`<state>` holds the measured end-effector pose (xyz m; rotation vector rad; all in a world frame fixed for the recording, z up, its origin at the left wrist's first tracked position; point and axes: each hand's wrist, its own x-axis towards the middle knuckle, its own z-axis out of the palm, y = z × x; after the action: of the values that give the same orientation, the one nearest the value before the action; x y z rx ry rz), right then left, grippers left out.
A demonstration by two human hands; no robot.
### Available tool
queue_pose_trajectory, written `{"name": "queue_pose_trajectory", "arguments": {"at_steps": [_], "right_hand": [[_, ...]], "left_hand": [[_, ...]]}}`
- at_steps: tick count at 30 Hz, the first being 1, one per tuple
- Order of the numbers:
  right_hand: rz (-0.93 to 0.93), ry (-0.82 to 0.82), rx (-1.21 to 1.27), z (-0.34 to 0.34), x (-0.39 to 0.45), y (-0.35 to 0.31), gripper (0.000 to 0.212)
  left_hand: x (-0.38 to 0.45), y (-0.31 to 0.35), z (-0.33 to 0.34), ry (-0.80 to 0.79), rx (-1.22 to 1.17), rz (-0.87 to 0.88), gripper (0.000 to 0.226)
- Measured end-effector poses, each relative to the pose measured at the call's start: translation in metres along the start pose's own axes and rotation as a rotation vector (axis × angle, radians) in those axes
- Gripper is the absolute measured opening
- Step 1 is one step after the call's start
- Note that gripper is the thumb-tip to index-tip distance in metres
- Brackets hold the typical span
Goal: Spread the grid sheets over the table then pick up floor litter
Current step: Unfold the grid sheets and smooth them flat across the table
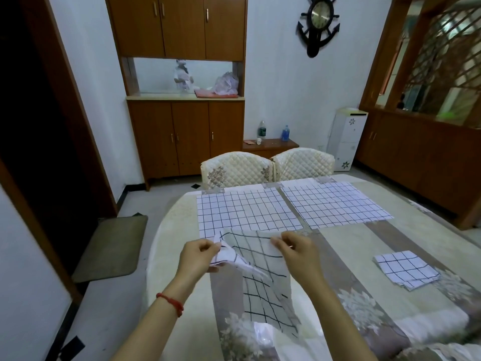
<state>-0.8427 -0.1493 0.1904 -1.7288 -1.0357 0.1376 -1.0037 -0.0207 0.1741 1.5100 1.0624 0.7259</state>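
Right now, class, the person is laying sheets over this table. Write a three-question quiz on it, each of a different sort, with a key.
1. How many white black-grid sheets lie spread flat at the table's far side?
2. True or false: both hands pinch the half-unfolded translucent grid sheet.
3. The folded stack of grid sheets lies: A left of the hands, B right of the hands, C on a chair.

Key: 1 two; 2 true, left hand, right hand; 3 B.

White walls, wooden cabinet (182,100), anchor clock (318,22), quilted chairs (235,169)

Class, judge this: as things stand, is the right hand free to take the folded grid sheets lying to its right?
Probably not yet: the right hand pinches the sheet being unfolded. The path to the folded stack looks unobstructed.
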Motion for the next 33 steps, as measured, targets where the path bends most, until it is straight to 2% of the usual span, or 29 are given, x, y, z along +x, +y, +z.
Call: {"name": "queue_pose_trajectory", "arguments": {"at_steps": [3, 5, 7, 10, 15, 17, 19, 21, 25, 27, 30, 33], "right_hand": [[-0.023, 0.035, -0.038, -0.005, 0.008, -0.005, 0.048], [-0.057, -0.011, -0.102, -0.009, 0.01, -0.015, 0.039], [-0.086, -0.121, -0.182, -0.01, 0.011, -0.026, 0.027], [-0.089, -0.235, -0.183, -0.006, 0.01, -0.039, 0.022], [-0.081, -0.257, -0.121, -0.02, 0.006, -0.051, 0.019], [-0.041, -0.24, -0.095, -0.029, 0.005, -0.048, 0.02], [0.016, -0.256, -0.075, -0.033, 0.003, -0.037, 0.026], [0.04, -0.244, -0.048, -0.036, 0.002, -0.017, 0.041], [0.135, -0.194, -0.005, -0.05, 0.0, 0.012, 0.031], [0.156, -0.179, 0.033, -0.056, 0.001, 0.017, 0.035], [0.191, -0.159, 0.107, -0.054, 0.006, 0.013, 0.015], [0.223, -0.125, 0.187, -0.044, 0.011, 0.007, 0.032]], "left_hand": [[0.008, -0.009, -0.013, 0.101, 0.307, 0.057, 0.01], [0.008, -0.009, -0.009, 0.085, 0.45, 0.116, 0.033], [0.003, 0.002, 0.002, 0.011, 0.449, 0.265, 0.045], [-0.001, 0.023, 0.021, -0.106, 0.456, 0.517, 0.045], [0.001, 0.047, 0.028, -0.28, 0.367, 0.57, 0.011], [0.005, 0.053, 0.026, -0.288, 0.295, 0.56, 0.014], [0.009, 0.059, 0.022, -0.239, 0.193, 0.527, 0.025], [0.013, 0.066, 0.016, -0.159, 0.121, 0.502, 0.029], [0.022, 0.073, 0.002, -0.015, 0.057, 0.466, 0.017], [0.027, 0.071, -0.002, 0.041, 0.024, 0.429, 0.017], [0.034, 0.066, 0.003, 0.147, 0.065, 0.37, 0.015], [0.033, 0.06, 0.013, 0.291, 0.176, 0.322, 0.03]]}}
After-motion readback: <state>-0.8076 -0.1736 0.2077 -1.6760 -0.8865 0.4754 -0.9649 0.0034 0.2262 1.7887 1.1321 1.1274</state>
